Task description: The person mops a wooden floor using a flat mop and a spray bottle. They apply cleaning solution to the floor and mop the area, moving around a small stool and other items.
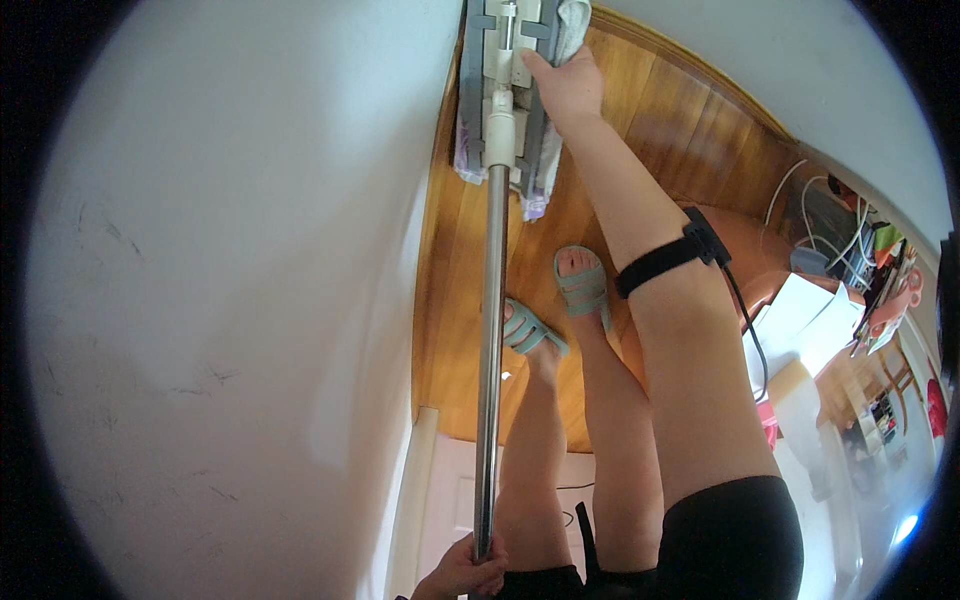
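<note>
A flat mop with a metal pole (491,337) spans the middle of the view. At the bottom my left hand (469,568) is wrapped round the lower part of the pole. The mop head (472,90), grey and off-white plastic, is at the top, with its hinged joint towards me. My right hand (570,84) grips the right side of the mop head, thumb on the frame; its other fingers are partly hidden behind the cloth. A white cloth pad (572,30) with pale purple parts shows along the head's edges.
A scuffed white wall (225,262) stands close on the left. Below are the wooden floor (675,127) and my feet in green sandals (583,289). At right are white papers (799,322), white cables (806,202) and pink scissors (896,304). A black strap with a cable circles my right arm.
</note>
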{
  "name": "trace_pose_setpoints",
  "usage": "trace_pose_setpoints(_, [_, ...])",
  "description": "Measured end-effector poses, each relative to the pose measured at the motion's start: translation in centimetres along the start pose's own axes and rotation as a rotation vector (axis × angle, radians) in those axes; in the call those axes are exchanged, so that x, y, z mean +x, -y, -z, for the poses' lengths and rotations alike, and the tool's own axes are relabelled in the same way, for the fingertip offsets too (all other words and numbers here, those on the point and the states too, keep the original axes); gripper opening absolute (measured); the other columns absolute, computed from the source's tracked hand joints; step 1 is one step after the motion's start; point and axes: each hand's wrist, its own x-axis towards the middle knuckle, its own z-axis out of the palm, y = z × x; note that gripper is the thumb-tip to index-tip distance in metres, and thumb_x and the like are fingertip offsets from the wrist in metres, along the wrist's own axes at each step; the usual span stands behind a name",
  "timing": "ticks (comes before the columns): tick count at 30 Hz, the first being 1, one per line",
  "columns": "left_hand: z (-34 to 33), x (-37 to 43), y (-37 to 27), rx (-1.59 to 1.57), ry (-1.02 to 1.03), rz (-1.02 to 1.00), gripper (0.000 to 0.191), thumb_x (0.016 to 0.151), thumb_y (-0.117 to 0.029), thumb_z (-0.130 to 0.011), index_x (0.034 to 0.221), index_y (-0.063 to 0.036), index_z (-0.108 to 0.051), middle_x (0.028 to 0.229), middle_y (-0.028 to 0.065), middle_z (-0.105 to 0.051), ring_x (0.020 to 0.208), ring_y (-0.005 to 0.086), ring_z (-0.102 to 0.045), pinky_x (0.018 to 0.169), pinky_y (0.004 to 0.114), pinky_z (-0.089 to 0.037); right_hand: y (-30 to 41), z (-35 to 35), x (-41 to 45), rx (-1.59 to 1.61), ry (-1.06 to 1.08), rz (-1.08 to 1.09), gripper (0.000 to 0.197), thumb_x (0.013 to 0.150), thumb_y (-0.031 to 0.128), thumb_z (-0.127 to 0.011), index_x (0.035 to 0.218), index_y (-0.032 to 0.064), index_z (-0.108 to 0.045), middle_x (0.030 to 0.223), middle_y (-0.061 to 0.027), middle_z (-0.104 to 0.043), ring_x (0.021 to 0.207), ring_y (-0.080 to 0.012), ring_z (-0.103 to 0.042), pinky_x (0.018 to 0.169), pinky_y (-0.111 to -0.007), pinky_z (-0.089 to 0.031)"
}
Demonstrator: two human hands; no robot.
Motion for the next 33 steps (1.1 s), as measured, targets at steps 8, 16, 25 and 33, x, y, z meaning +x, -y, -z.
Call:
trace_pose_setpoints(8, [-0.3, 0.9, -1.3, -0.166, 0.157, -0.003, 0.019, 0.085, -0.004, -0.063, 0.091, -0.0045, -0.045, 0.059, 0.0055, -0.046, 0.041, 0.0144, -0.044, 0.043, 0.032, -0.041, -1.5, -0.5, 1.5, -0.081, -0.023, -0.058, 0.061, 0.072, 0.043, -0.074, 0.102, -0.0061, -0.053, 0.097, -0.0243, -0.063, 0.094, -0.0371, -0.062, 0.083, -0.041, -0.050])
trace_pose_setpoints(16, [0.5, -0.4, -3.0, 0.165, -0.025, 0.150, 0.019, 0.085, -0.004, -0.063, 0.091, -0.0040, -0.045, 0.058, 0.0044, -0.046, 0.042, 0.0134, -0.046, 0.040, 0.030, -0.040, -6.4, 2.3, 0.9, 0.205, -0.126, -0.116, 0.057, 0.072, 0.039, -0.075, 0.102, -0.0047, -0.057, 0.098, -0.0212, -0.065, 0.090, -0.0322, -0.064, 0.082, -0.039, -0.050])
trace_pose_setpoints(25, [-0.2, -0.7, 0.0, 0.077, -0.078, 0.004, 0.020, 0.083, -0.002, -0.063, 0.093, -0.0037, -0.046, 0.062, 0.0069, -0.052, 0.047, 0.0157, -0.053, 0.042, 0.030, -0.042, -2.8, -0.1, -0.1, -0.019, 0.022, 0.096, 0.058, 0.075, 0.040, -0.072, 0.110, -0.0026, -0.053, 0.104, -0.0210, -0.063, 0.096, -0.0342, -0.063, 0.085, -0.039, -0.049])
trace_pose_setpoints(33, [-0.5, -0.2, -0.7, 0.067, 0.017, -0.017, 0.022, 0.084, -0.008, -0.065, 0.093, -0.0079, -0.045, 0.057, 0.0028, -0.048, 0.041, 0.0121, -0.047, 0.038, 0.027, -0.039, -2.3, 0.4, 4.0, -0.086, 0.232, 0.042, 0.069, 0.072, 0.054, -0.067, 0.099, -0.0091, -0.063, 0.095, -0.0252, -0.065, 0.092, -0.0361, -0.064, 0.082, -0.040, -0.051])
